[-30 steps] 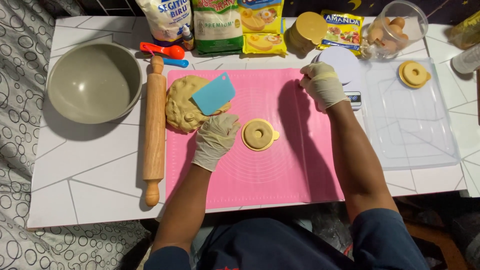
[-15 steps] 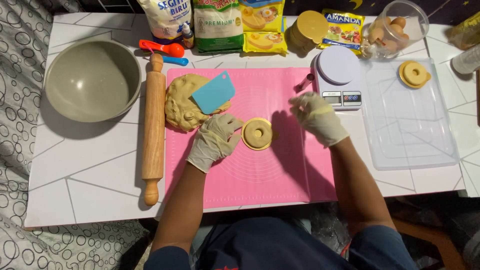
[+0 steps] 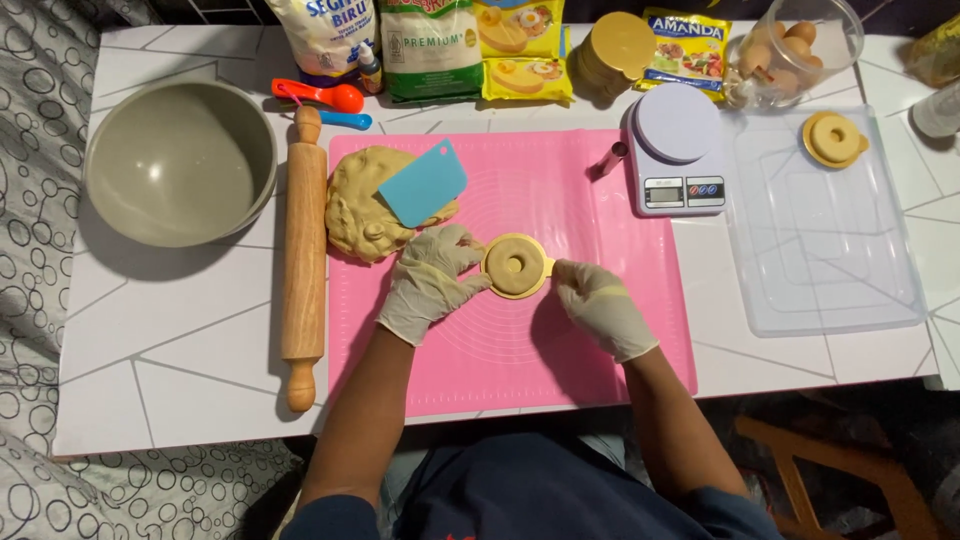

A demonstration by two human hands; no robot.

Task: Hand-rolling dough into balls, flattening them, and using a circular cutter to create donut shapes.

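A ring of dough sits in a round yellow mould (image 3: 516, 266) on the pink silicone mat (image 3: 590, 330). My gloved left hand (image 3: 430, 284) rests at the mould's left edge, fingers touching it. Fingertips of my gloved right hand (image 3: 600, 305) pinch the mould's small tab on its right side. A lump of yellow dough (image 3: 360, 215) lies at the mat's upper left with a blue scraper (image 3: 423, 183) resting on it.
A wooden rolling pin (image 3: 303, 255) lies left of the mat, beside a grey bowl (image 3: 180, 165). A kitchen scale (image 3: 677, 150), a clear tray (image 3: 830, 240) holding another filled mould (image 3: 833, 139), a jar of eggs (image 3: 795, 50) and ingredient bags (image 3: 430, 45) stand along the back.
My right hand came from the scale down to the mould's right side and took its tab. My left hand stayed at the mould's left edge.
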